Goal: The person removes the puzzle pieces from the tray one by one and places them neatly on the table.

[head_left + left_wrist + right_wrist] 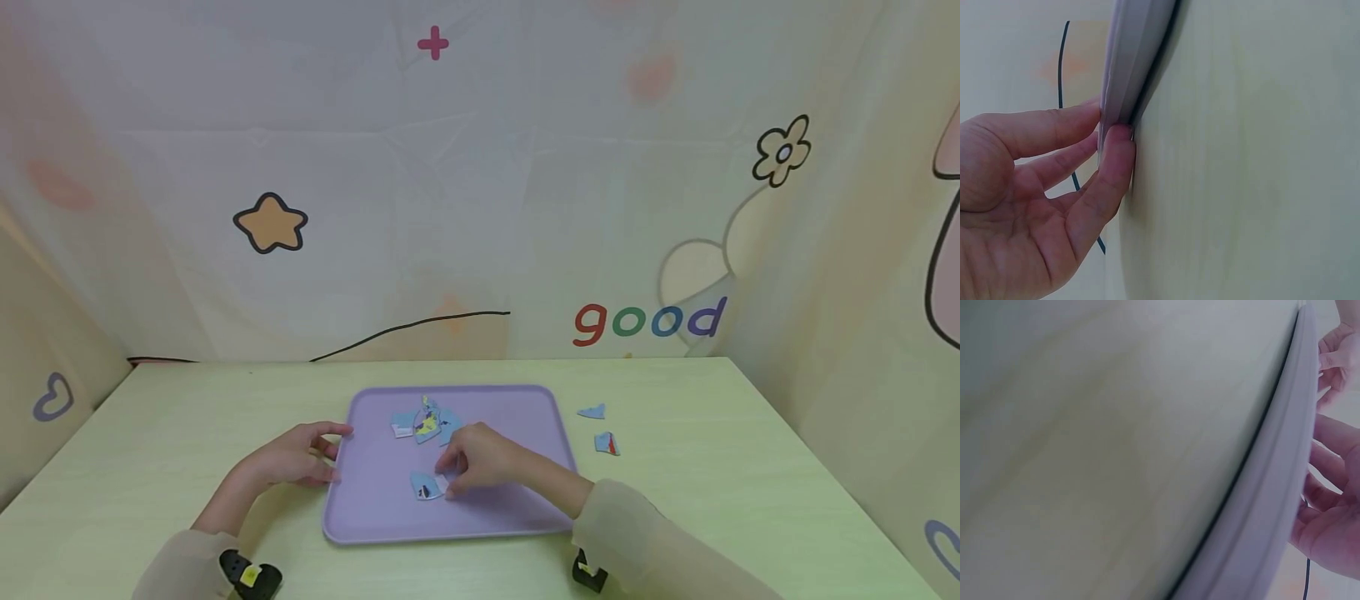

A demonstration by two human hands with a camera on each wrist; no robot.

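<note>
The right hand (483, 457) and forearm (555, 483) cross the right half of the tray (375, 517), blocking a low pass from that side to the lower puzzle pieces (427, 487). An upper cluster of pieces (427, 423) sits just beyond those fingers. The left hand (296, 454) occupies the left edge. There is room at the tray's upper right and lower left, inside a low rim. On the counter (675, 517), two loose pieces (607, 443) interrupt the right-hand passage; the strip between the sleeves (637, 525) is open.

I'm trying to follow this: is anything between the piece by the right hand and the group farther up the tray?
Nothing visible: bare tray separates the piece from the group. The right hand is at that gap's right side.
</note>
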